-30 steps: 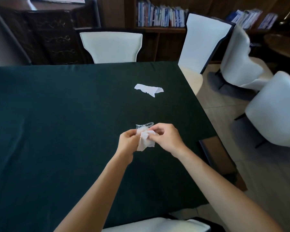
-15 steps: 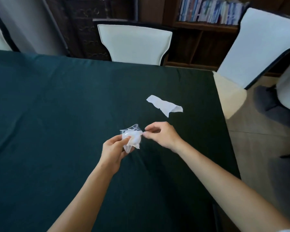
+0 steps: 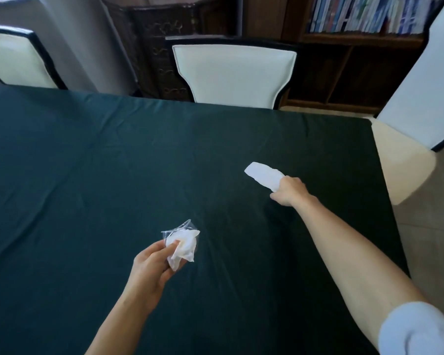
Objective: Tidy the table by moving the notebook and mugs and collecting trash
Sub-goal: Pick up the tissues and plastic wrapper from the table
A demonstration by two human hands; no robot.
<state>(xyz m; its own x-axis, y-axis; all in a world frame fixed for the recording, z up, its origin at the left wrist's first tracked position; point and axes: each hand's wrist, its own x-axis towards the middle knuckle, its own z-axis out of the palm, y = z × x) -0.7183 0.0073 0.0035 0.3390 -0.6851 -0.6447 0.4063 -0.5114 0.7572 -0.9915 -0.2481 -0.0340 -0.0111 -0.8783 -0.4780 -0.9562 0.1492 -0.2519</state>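
My left hand (image 3: 151,262) holds a wad of trash (image 3: 182,243): a crumpled white tissue stuffed in a clear plastic wrapper, just above the dark green tablecloth (image 3: 87,175). My right hand (image 3: 290,192) is stretched out to the right part of the table, its fingers closed on one end of a white scrap of paper (image 3: 263,176). The scrap's other end points away to the left. I see no notebook or mugs.
A white chair (image 3: 233,70) stands at the far side of the table, another (image 3: 13,62) at the far left, and a third (image 3: 415,103) at the right edge. A bookshelf (image 3: 364,19) stands behind. The table's right edge drops to a tiled floor.
My right hand left the wad and reached forward-right to the white paper scrap, closing on it. My left hand kept the wad. My view moved closer over the table.
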